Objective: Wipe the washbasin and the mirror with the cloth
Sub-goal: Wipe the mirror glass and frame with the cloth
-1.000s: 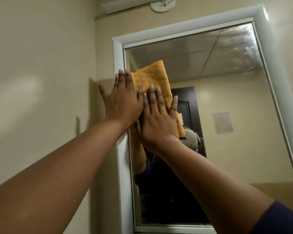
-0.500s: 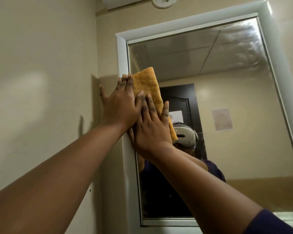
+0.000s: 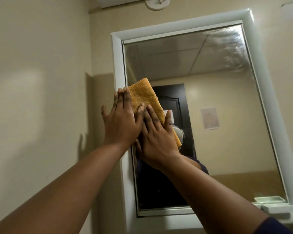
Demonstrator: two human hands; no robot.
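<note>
An orange cloth (image 3: 145, 97) lies flat against the left side of the mirror (image 3: 218, 92), which has a white frame (image 3: 117, 65). My left hand (image 3: 121, 120) presses on the cloth's left edge with straight fingers, partly over the frame. Beside it, my right hand (image 3: 156, 132) presses flat on the cloth's lower part. The mirror's top right corner looks streaked. The washbasin is out of view.
A beige wall (image 3: 41, 81) stands close on the left. A small white dish (image 3: 274, 207) sits on the ledge at the mirror's lower right corner. A round white fitting (image 3: 157, 4) is on the wall above the mirror.
Both hands have slid the cloth down the mirror's left edge, from near the top to about mid-height. The view has tilted down, showing the lower frame and ledge.
</note>
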